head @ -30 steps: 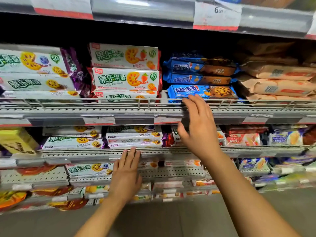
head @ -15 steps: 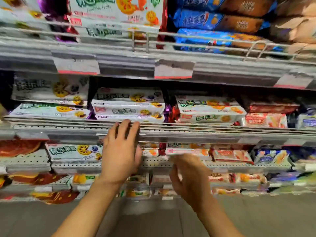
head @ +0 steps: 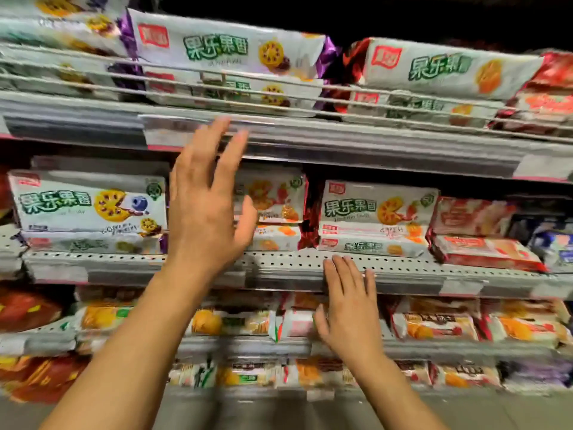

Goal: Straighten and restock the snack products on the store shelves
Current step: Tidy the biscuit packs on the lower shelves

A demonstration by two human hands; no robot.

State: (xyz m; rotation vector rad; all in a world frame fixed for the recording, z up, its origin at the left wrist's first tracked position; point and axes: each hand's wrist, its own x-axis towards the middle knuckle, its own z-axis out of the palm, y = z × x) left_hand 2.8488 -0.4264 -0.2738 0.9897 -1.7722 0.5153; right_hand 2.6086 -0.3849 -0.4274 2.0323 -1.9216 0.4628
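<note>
White cookie packs with green lettering fill the shelves. My left hand (head: 204,206) is raised with fingers spread and straight, in front of an orange-print pack (head: 273,200) on the middle shelf, holding nothing. A blueberry-print pack (head: 90,203) lies to its left, and a strawberry-print stack (head: 376,218) to its right. My right hand (head: 348,302) is lower, fingers straight, its tips at the perforated front edge of the middle shelf (head: 285,265), below the strawberry stack. The view is blurred by motion.
A wire rail (head: 310,97) guards the upper shelf, which carries more white packs (head: 226,48). Red packs (head: 483,249) lie at the right of the middle shelf. Lower shelves hold orange and red snack bags (head: 434,327). Grey floor shows at the bottom.
The view dropped and moved closer to the lower shelves. My left hand lifted off the shelf edge and spread open. My right hand came down from the upper rail to the middle shelf's edge.
</note>
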